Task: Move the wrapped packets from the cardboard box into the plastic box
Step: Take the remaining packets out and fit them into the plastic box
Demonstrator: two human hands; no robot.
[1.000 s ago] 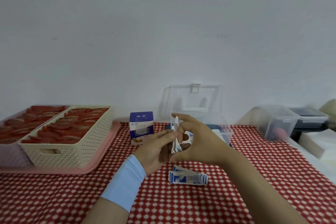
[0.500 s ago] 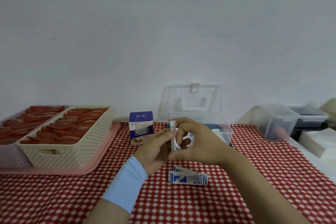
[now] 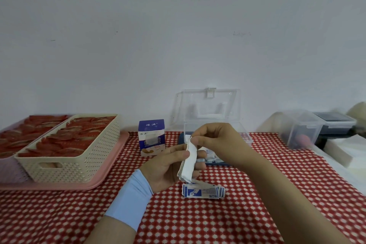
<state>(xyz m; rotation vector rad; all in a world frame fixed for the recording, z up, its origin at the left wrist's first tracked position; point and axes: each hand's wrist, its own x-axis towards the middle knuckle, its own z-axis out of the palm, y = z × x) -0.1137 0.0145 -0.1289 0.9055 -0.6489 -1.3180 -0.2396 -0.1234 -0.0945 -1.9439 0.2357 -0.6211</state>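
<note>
My left hand grips a stack of white wrapped packets held on edge above the table. My right hand pinches the top of that same stack with thumb and forefinger. A few more blue-and-white packets lie flat on the cloth just below the hands. The blue-and-white cardboard box stands upright behind my left hand. The clear plastic box sits behind my right hand with its lid raised; some packets show inside it.
A cream perforated basket of red packets sits on a pink tray at the left. Another clear container and a dark box stand at the right, beside white paper. A wall rises behind the table.
The stack has turned so its white face shows more and sits lower in my left hand. My right hand has risen to pinch its top edge.
</note>
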